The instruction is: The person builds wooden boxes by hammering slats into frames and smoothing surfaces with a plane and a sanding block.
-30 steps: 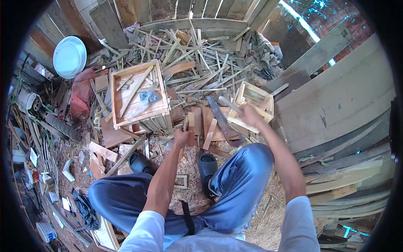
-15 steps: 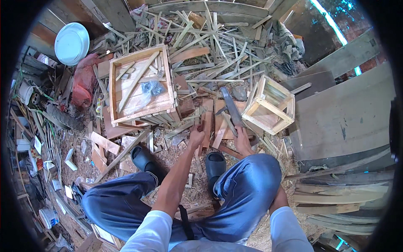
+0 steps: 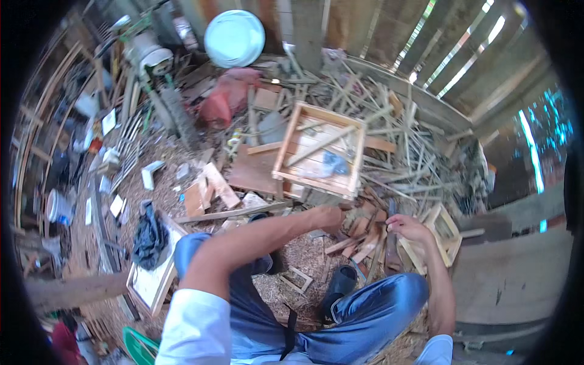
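Observation:
Near the larger slatted wooden box (image 3: 359, 152), my left hand (image 3: 328, 218) is curled round something I cannot make out, low among loose wood offcuts (image 3: 365, 240). To its right, my right hand (image 3: 406, 226) has its fingers pinched, just above a long dark saw blade (image 3: 392, 258) lying over the pieces; what it holds is too small and blurred to name. A smaller open wooden frame box (image 3: 420, 260) stands beside my right hand. The larger box holds strips and a blue plastic bag (image 3: 334, 163). A small rectangular frame (image 3: 298, 281) lies between my feet.
Heaped sticks (image 3: 413, 170) lie along the plank wall. At left are a red sack (image 3: 222, 100), a round pale tub (image 3: 234, 36), scrap wood and a white tray (image 3: 146, 286) with dark cloth. A large board (image 3: 511, 274) leans at right.
My view has swung left, so the boxes appear further right. My left forearm has angled toward the right, and my right hand has lifted slightly off the offcuts, fingers drawn together.

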